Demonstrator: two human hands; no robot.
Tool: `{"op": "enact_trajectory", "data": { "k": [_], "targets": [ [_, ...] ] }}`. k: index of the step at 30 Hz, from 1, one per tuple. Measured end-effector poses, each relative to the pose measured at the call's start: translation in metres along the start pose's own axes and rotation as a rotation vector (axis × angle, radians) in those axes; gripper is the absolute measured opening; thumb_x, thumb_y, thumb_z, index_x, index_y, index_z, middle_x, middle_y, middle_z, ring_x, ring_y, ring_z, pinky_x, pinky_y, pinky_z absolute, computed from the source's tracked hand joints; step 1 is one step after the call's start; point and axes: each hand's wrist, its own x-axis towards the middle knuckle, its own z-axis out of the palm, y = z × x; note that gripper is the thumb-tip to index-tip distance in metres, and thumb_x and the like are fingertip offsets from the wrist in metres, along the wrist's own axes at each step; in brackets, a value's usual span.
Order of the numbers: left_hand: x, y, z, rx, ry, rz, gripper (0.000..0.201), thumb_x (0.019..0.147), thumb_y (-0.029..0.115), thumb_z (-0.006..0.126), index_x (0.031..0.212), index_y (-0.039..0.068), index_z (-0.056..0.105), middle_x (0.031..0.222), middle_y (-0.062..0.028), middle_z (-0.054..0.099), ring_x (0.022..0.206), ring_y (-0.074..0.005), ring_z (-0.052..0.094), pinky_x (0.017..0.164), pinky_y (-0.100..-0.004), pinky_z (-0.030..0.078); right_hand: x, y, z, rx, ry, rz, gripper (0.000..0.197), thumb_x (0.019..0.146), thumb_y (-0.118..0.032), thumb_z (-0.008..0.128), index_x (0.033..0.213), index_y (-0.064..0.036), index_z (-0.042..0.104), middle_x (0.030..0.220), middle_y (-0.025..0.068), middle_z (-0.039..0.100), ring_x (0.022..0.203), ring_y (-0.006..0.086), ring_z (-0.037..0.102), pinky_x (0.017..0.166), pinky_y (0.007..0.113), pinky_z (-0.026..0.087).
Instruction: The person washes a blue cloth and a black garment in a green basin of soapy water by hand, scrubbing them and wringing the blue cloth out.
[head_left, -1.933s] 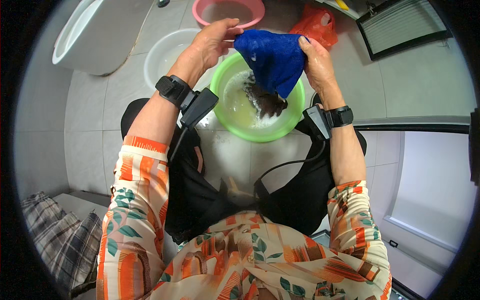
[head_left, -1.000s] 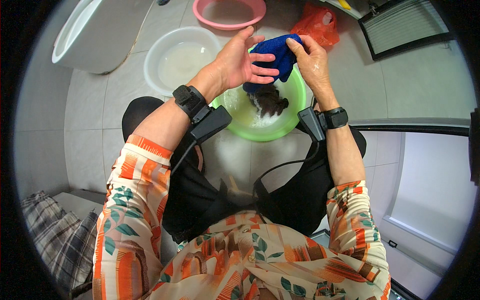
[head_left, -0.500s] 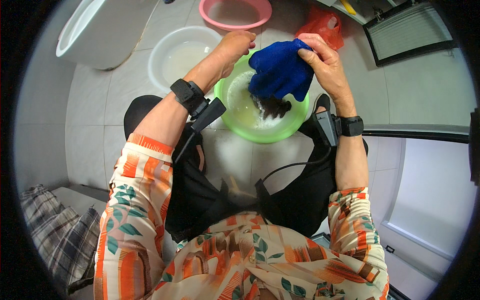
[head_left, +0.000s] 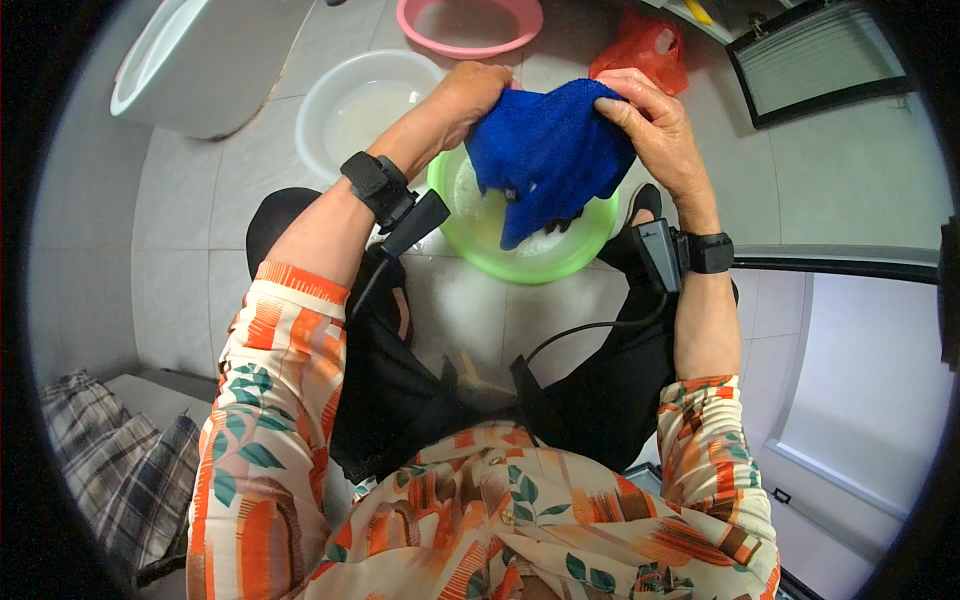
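A wet blue cloth (head_left: 550,150) hangs spread between my two hands. My left hand (head_left: 472,98) grips its upper left corner, the fingertips partly hidden behind the hand. At its upper right corner my right hand (head_left: 655,125) pinches the edge between thumb and fingers. Below the cloth stands a light green basin (head_left: 515,268) with cloudy, sudsy water. A dark piece of fabric in that water is mostly covered by the cloth.
A white basin (head_left: 312,125) with cloudy water stands left of the green one. Farther off are a pink basin (head_left: 470,50) and a red plastic bag (head_left: 640,58). A white tub-like fixture (head_left: 200,80) is at far left. Checked fabric (head_left: 130,470) lies at lower left.
The blue cloth has gone from bunched under my right hand to spread open toward the left. My left hand, empty-looking before, now holds its other corner.
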Motion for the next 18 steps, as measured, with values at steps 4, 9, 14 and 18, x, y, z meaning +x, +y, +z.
{"op": "enact_trajectory", "data": {
  "k": [4, 9, 14, 18],
  "targets": [
    [-0.001, 0.006, -0.009, -0.003, 0.059, 0.138, 0.027, 0.088, 0.024, 0.045, 0.086, 0.003, 0.063, 0.073, -0.0039, 0.061, 0.062, -0.0123, 0.055, 0.057, -0.0259, 0.044, -0.003, 0.015, -0.001, -0.257, 0.079, 0.008, 0.019, 0.081, -0.012, 0.062, 0.098, -0.004, 0.064, 0.089, 0.0074, 0.061, 0.084, 0.0174, 0.058, 0.074, 0.026, 0.046],
    [-0.003, 0.007, -0.012, -0.089, 0.122, 0.148, 0.028, 0.089, 0.025, 0.045, 0.086, 0.003, 0.062, 0.075, -0.0041, 0.06, 0.063, -0.0118, 0.054, 0.058, -0.0258, 0.043, -0.004, 0.014, 0.004, -0.347, 0.187, 0.135, 0.017, 0.082, -0.016, 0.062, 0.094, -0.0045, 0.065, 0.078, 0.0072, 0.062, 0.072, 0.0146, 0.058, 0.069, 0.025, 0.046],
    [0.002, 0.003, -0.013, -0.077, 0.181, 0.157, 0.027, 0.089, 0.024, 0.046, 0.087, 0.002, 0.061, 0.075, -0.0042, 0.06, 0.064, -0.0121, 0.053, 0.061, -0.0264, 0.043, -0.005, 0.019, -0.001, -0.066, 0.202, 0.27, 0.02, 0.084, -0.021, 0.063, 0.094, -0.0035, 0.065, 0.081, 0.0014, 0.064, 0.074, 0.0074, 0.055, 0.068, 0.022, 0.045],
    [0.001, -0.001, -0.015, 0.037, 0.176, 0.175, 0.031, 0.087, 0.029, 0.05, 0.092, 0.001, 0.061, 0.086, -0.0061, 0.059, 0.076, -0.0134, 0.05, 0.068, -0.0262, 0.041, -0.002, 0.015, 0.008, 0.266, 0.196, 0.245, 0.023, 0.086, -0.022, 0.062, 0.1, -0.0039, 0.064, 0.087, -0.0034, 0.062, 0.081, 0.0058, 0.054, 0.074, 0.021, 0.044]
  ]
}}
